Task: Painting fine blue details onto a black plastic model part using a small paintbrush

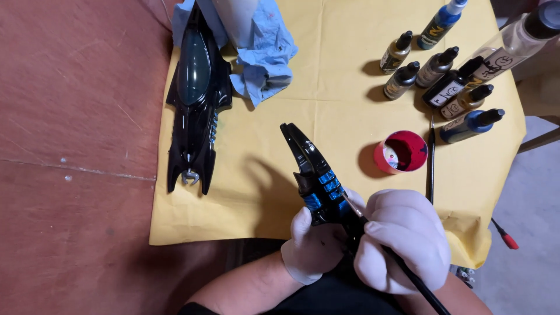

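My left hand (pixel 312 248), in a white glove, grips the rear of a glossy black pointed model part (pixel 309 166) with blue painted panels. My right hand (pixel 402 239), also gloved, holds a thin black paintbrush (pixel 408 274); its tip touches the blue panels near the part's back. A larger black model vehicle body (pixel 197 99) with a dark canopy lies at the left on the yellow paper sheet (pixel 338 70).
A crumpled blue cloth (pixel 262 49) lies beside the vehicle body. A red pot of paint (pixel 401 152) stands right of the part. Several small dropper paint bottles (pixel 434 67) stand at the back right. A spare brush (pixel 431 157) lies nearby. The table (pixel 76 146) is reddish-brown.
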